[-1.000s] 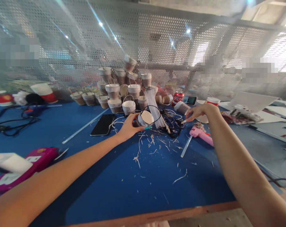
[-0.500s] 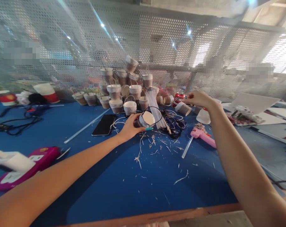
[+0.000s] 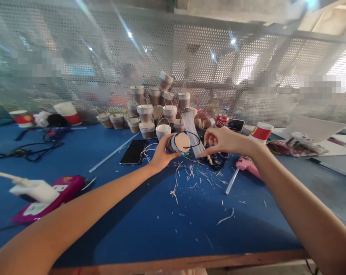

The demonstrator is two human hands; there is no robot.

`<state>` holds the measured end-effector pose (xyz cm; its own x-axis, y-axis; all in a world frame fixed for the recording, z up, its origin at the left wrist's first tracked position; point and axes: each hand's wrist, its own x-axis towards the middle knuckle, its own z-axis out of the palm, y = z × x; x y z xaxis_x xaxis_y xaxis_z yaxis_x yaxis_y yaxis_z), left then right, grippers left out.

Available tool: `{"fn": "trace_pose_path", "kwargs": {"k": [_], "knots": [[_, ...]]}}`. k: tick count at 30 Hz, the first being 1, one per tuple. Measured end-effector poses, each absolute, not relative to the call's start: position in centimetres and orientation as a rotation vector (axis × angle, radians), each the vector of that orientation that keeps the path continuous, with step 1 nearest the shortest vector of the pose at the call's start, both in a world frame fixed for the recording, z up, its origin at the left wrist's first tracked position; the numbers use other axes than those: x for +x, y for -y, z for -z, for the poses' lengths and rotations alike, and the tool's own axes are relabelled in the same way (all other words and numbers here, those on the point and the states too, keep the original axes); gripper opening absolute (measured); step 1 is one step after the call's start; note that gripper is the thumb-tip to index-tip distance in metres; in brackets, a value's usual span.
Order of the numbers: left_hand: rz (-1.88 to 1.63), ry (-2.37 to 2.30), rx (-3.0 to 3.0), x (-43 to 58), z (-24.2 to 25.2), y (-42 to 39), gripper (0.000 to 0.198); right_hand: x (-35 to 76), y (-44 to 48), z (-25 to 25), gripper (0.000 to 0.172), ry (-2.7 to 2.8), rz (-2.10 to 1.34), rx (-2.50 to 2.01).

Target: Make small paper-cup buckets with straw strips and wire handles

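Observation:
My left hand [image 3: 160, 154] is closed around a small paper-cup bucket [image 3: 179, 143] lying on its side, white bottom facing me, with a thin dark wire handle looped over it. My right hand [image 3: 222, 140] hovers just right of the bucket with its fingers pinched together near the handle's end; what they hold is too small to make out. Both hands are above a blue table [image 3: 150, 214] strewn with pale shavings [image 3: 187, 175]. Behind the hands a pile of similar little buckets [image 3: 157, 109] is stacked against the mesh wall.
A black phone [image 3: 133, 151] and a clear glue stick [image 3: 113, 152] lie left of the hands. A pink glue gun [image 3: 249, 166], dark scissors [image 3: 219, 160], a red can [image 3: 221, 121] and a red-white cup [image 3: 260, 132] sit right. A pink power strip [image 3: 51, 196] with a white plug lies at near left.
My right hand came back from the far right, by the can, to the bucket and now pinches beside its handle. The left hand lifted the bucket slightly. The view shifted a little.

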<state>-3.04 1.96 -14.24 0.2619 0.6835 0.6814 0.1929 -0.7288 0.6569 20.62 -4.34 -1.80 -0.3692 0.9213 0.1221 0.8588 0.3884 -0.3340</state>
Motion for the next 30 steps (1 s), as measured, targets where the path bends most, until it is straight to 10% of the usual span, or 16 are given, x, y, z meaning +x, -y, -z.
{"fn": "trace_pose_path", "kwargs": {"k": [9, 30], "knots": [[-1.574, -0.769, 2.407, -3.0, 13.1, -0.5, 0.069, 18.3, 4.8, 10.1, 0.041, 1.983, -0.2, -1.335], [-1.492, -0.731, 2.549, -2.8, 13.2, -0.4, 0.069, 17.1, 5.5, 11.9, 0.029, 1.753, -0.237, -1.289]]}}
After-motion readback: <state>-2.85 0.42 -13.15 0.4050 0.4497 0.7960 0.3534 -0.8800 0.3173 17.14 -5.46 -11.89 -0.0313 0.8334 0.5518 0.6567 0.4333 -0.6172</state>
